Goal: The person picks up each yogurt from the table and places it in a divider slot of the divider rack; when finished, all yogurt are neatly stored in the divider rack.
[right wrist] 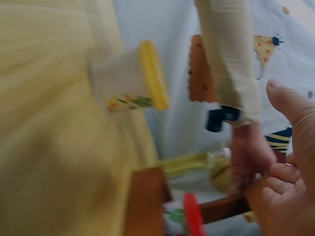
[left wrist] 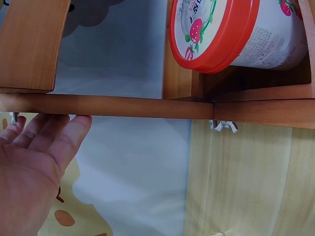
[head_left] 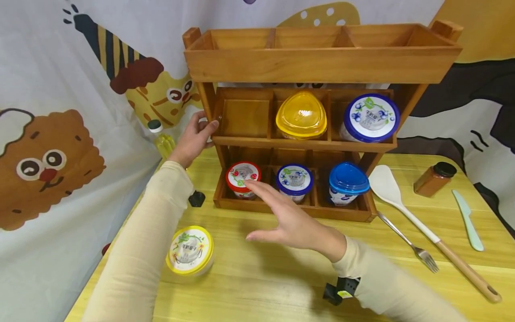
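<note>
My left hand (head_left: pixel 195 138) holds the left side post of a three-tier wooden rack (head_left: pixel 322 65); in the left wrist view its fingertips meet the post. My right hand (head_left: pixel 295 221), fingers extended and thumb apart, hovers over the table before the bottom tier with nothing in its grasp. Behind its fingertips are a red-lidded tub (head_left: pixel 243 172) and a purple-lidded tub (head_left: pixel 294 179). To their right sits a blue-lidded tub (head_left: pixel 348 181). The middle tier carries a yellow-lidded tub (head_left: pixel 301 115) and a larger purple-lidded tub (head_left: pixel 371 117). Another yellow-lidded tub (head_left: pixel 190 250) stands on the table beside my left forearm.
Right of the rack lie a white spatula (head_left: pixel 386 181) with a wooden handle, a fork (head_left: pixel 408 241) and a pale green knife (head_left: pixel 468 221). Nearby is a black-capped jar (head_left: pixel 434 179). A bottle of yellow liquid (head_left: pixel 162 141) stands behind my left wrist. A printed cloth hangs behind.
</note>
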### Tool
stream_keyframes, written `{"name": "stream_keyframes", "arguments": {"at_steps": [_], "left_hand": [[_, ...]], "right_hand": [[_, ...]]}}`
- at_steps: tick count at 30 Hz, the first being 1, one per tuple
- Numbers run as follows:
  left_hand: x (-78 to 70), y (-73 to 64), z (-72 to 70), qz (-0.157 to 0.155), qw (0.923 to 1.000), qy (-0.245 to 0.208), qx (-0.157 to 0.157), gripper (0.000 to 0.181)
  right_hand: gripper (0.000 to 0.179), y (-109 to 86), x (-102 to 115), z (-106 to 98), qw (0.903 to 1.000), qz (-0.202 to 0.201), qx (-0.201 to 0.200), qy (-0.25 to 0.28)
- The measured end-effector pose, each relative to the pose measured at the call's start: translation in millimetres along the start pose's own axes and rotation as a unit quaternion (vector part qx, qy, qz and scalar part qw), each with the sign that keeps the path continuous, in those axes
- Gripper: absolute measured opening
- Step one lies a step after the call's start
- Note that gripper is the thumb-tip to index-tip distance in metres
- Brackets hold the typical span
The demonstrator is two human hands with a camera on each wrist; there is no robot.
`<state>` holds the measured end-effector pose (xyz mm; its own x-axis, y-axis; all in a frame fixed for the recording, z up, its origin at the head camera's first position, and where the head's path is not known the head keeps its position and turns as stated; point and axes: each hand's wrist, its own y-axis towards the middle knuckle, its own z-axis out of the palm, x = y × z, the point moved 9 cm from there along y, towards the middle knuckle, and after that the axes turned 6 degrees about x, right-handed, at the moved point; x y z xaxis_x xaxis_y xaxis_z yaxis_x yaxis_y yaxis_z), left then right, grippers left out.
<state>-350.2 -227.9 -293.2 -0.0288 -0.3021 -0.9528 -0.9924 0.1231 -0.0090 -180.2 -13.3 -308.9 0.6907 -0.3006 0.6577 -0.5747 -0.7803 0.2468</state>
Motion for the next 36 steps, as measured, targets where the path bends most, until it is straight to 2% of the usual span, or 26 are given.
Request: {"name": "stream_keyframes", "arguments": {"at_steps": [5, 8, 18, 27, 36], "left_hand": [[-0.4, -0.6, -1.7, -0.002, 1.0000, 0.007, -0.004, 0.066], [-1.0, -0.6, -1.9, -0.002, 0.9999, 0.009, -0.005, 0.066], [-2.7, 2.1, 1.0, 0.005, 1.0000, -0.005, 0.003, 0.067], [-2.2, 0.8, 1.5, 0.002, 1.0000, -0.002, 0.003, 0.068], [0.1, -0.4, 0.7, 0.002, 1.0000, -0.005, 0.001, 0.067]], "right_hand": [[0.100, -0.8, -9.6, 34.2, 0.9991, 0.015, 0.036, 0.015], [0.101, 0.4, -11.8, 48.0, 0.9986, 0.014, 0.047, 0.019], [0.103, 3.8, -22.4, 73.8, 0.9962, 0.041, 0.068, 0.037], [0.106, 14.8, -19.3, 103.5, 0.9953, 0.026, 0.090, 0.023], [0.111, 30.7, -16.8, 123.4, 0.9949, 0.020, 0.091, 0.040]]}}
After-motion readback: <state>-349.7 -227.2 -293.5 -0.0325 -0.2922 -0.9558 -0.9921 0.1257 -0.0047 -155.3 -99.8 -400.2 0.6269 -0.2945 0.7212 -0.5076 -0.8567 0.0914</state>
